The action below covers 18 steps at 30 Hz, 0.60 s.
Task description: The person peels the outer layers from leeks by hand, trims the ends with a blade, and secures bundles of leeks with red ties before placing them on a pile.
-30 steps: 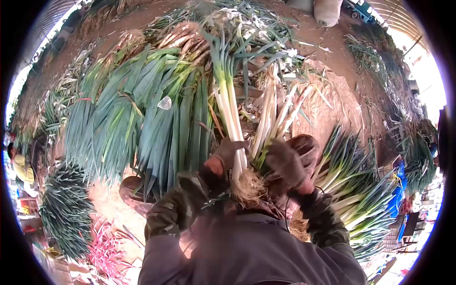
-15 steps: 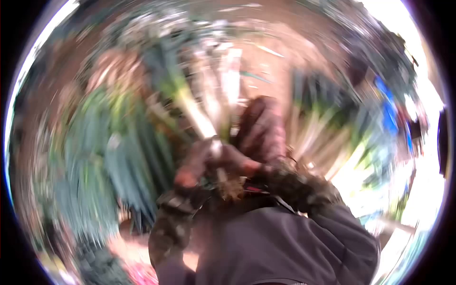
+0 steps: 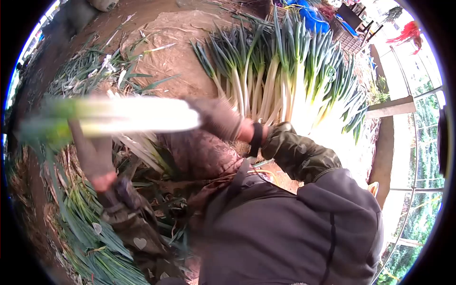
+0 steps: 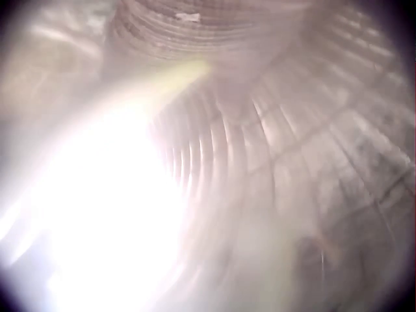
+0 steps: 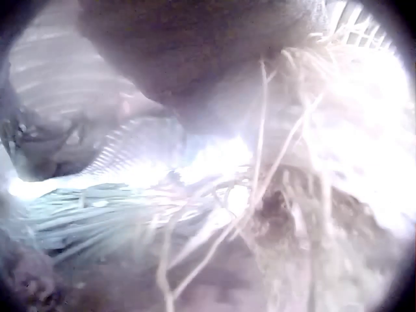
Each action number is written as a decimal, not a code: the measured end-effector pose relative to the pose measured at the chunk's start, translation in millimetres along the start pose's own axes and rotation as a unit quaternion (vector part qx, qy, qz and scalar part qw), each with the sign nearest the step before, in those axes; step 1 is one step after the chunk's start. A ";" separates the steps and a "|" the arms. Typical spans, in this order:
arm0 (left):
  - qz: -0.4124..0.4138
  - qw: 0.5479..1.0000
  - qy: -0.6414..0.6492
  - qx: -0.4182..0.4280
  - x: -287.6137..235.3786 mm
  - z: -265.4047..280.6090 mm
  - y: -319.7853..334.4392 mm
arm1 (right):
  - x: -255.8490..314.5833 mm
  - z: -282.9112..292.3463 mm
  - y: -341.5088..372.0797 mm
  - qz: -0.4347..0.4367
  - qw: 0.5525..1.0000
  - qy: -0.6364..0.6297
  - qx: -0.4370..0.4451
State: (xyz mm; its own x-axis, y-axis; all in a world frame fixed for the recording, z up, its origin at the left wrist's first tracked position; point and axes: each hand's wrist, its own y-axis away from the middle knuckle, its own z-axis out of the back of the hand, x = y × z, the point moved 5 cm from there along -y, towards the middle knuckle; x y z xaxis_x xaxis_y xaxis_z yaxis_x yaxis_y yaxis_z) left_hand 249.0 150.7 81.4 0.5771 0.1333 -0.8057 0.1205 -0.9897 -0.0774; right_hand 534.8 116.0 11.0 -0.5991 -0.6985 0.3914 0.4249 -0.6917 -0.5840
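Observation:
A bunch of long green onions lies sideways across the head view, blurred, with white stalks to the right and green leaves to the left. My gloved right hand grips its root end. In the right wrist view, pale stringy roots hang beside the dark glove. Farther along, toward the leaves, my gloved left hand holds the bunch from below, its fingers mostly hidden behind the stalks. Glare washes out most of the left wrist view, where a yellow-green stalk shows under the glove.
A row of green onions leans upright beyond my right arm. Brown sheeting covers the ground ahead, with leaf scraps beside it. More green onions lie at lower left. A blue plastic sheet and a crate stand at upper right.
The head view has turned to the right. The bunch has swung from near upright to sideways. My right hand has come onto its root end, and my left hand has moved up toward the leaves.

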 end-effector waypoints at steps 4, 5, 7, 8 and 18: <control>-0.118 0.912 -0.220 0.326 -14.4 -166.9 -6.1 | -87.8 104.5 51.5 -0.184 0.953 0.151 -0.187; -0.121 0.924 -0.225 0.285 -9.8 -176.2 -1.0 | -120.5 128.4 86.2 -0.208 0.933 0.188 -0.223; -0.094 0.921 -0.282 0.251 1.2 -171.2 5.9 | -147.0 167.0 157.6 -0.390 0.847 0.234 -0.275; -0.095 0.915 -0.321 0.227 13.6 -154.4 6.8 | -161.8 174.4 202.5 -0.456 0.806 0.254 -0.279; 0.118 0.918 -0.361 -0.115 144.2 244.4 99.5 | -221.8 136.1 417.3 -0.786 0.549 0.213 -0.189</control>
State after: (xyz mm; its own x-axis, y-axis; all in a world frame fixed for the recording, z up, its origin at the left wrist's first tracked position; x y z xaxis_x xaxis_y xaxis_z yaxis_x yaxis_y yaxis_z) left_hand 146.8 58.6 -186.0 -0.0671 -0.2356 -0.9695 0.2770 -0.9379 0.2087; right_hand 937.4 -42.6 -222.7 -0.1622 0.8690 0.4675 -0.9670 -0.2344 0.1001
